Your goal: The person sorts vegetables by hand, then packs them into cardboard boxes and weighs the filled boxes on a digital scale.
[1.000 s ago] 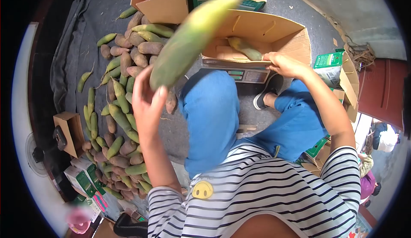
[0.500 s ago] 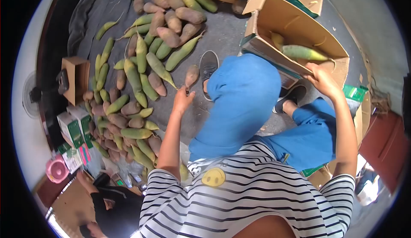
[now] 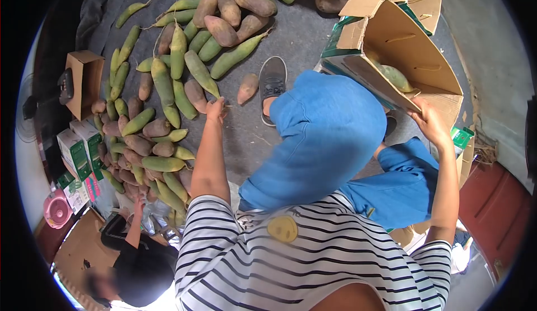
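Note:
My left hand (image 3: 216, 110) is closed at the thin root tip of a long green radish (image 3: 200, 70), which lies on the dark floor among other radishes. A short reddish radish (image 3: 248, 88) lies by itself just right of that hand. On the right, my right hand (image 3: 429, 122) grips the near edge of an open cardboard box (image 3: 411, 59), fingers partly hidden by the edge. Inside the box a green radish (image 3: 394, 77) shows partly behind the near wall.
Many green and reddish radishes (image 3: 162, 164) cover the left floor. More boxes (image 3: 422, 3) stand at the upper right, and a small open carton (image 3: 85, 84) at the left. A co-worker in dark clothes (image 3: 142, 272) is at the lower left, one arm reaching toward the pile.
My left hand has moved left, from beside the reddish radish to the green radish's tip. The box in my right hand has tilted, hiding more of its contents. The co-worker's arm has shifted toward the pile.

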Motion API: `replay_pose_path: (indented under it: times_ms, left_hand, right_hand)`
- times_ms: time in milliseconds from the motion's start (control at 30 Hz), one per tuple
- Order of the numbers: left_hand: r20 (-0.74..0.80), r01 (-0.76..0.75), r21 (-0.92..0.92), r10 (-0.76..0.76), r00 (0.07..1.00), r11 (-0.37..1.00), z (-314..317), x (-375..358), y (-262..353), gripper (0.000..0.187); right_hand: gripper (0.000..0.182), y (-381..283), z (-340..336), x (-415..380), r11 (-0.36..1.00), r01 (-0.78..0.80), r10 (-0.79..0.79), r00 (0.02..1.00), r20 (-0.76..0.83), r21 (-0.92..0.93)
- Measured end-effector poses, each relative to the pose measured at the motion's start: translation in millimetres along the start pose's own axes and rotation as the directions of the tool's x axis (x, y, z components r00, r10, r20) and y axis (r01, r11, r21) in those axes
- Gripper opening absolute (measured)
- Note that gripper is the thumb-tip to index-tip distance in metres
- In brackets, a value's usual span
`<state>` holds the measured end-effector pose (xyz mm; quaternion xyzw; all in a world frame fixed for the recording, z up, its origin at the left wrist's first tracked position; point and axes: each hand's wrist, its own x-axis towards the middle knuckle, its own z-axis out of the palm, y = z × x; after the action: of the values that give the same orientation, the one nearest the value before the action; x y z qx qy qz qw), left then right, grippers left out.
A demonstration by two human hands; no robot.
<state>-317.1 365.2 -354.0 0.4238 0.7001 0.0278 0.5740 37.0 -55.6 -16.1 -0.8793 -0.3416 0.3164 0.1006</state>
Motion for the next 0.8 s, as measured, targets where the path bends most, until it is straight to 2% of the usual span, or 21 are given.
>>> replay_pose_path:
  times_ms: [33, 133, 233, 333, 433, 500, 533, 600, 633, 667, 700, 800]
  left_hand:
    - [0.05, 0.014, -0.154, -0.007, 0.999, 0.988, 5.8, -7.8, 1.3, 0.019]
    - [0.089, 0.156, -0.364, -0.132, 0.987, 0.918, 11.8, 17.7, -17.6, 0.019]
    - [0.223, 0.307, -0.255, -0.254, 0.941, 0.917, 11.1, 24.8, -12.0, 0.023]
    - [0.19, 0.163, -0.102, -0.142, 0.971, 0.981, 19.9, -8.6, 8.3, 0.029]
    - [0.177, -0.024, -0.128, 0.047, 0.983, 0.992, 23.7, -53.6, 32.5, 0.032]
    - [0.329, -0.013, -0.267, 0.104, 0.939, 0.963, 15.5, -63.4, 44.7, 0.034]
    - [0.288, -0.02, -0.335, 0.123, 0.95, 0.942, 17.3, -84.9, 56.9, 0.035]
    - [0.239, -0.097, -0.342, 0.186, 0.953, 0.935, 18.0, -118.9, 72.4, 0.032]
    - [0.219, -0.21, -0.284, 0.276, 0.936, 0.935, 21.2, -139.2, 77.1, 0.031]
    - [0.199, -0.322, -0.226, 0.367, 0.909, 0.92, 26.6, -163.9, 85.8, 0.031]
    - [0.248, -0.443, -0.167, 0.473, 0.846, 0.881, 28.5, -179.7, 95.4, 0.03]
    - [0.402, -0.739, -0.013, 0.68, 0.613, 0.674, 32.0, -234.1, 131.9, 0.027]
  right_hand:
    - [0.023, -0.3, -0.6, 0.3, 1.0, -0.003, 0.003, 1.0, 0.007, 0.001]
    - [0.024, 3.3, 0.7, 0.6, 1.0, -0.005, 0.005, 1.0, -0.001, 0.005]
    - [0.024, 2.8, -0.6, 1.5, 1.0, 0.012, -0.012, 1.0, 0.006, 0.009]
    - [0.026, -0.2, -4.0, 0.8, 0.999, -0.031, 0.031, 0.998, 0.05, 0.005]
    - [0.027, 8.5, -0.1, -1.4, 0.999, -0.049, 0.049, 0.998, 0.045, -0.001]
    - [0.029, 14.2, 2.8, -4.9, 0.998, 0.062, -0.062, 0.998, -0.018, -0.009]
    - [0.029, 15.0, 1.5, -3.5, 0.999, 0.016, -0.017, 0.999, 0.033, 0.034]
    - [0.025, 18.7, 0.4, -4.2, 0.997, 0.072, -0.072, 0.997, 0.006, 0.029]
    - [0.024, 16.9, -0.6, -4.4, 0.996, 0.076, -0.077, 0.997, 0.006, 0.044]
    - [0.023, 14.8, -1.5, -3.9, 0.995, 0.084, -0.085, 0.996, 0.007, 0.06]
    - [0.021, 12.0, -3.3, -4.5, 0.995, 0.066, -0.067, 0.998, 0.008, 0.071]
    - [0.021, 16.1, -1.4, -3.4, 0.997, 0.058, -0.059, 0.998, 0.019, 0.056]
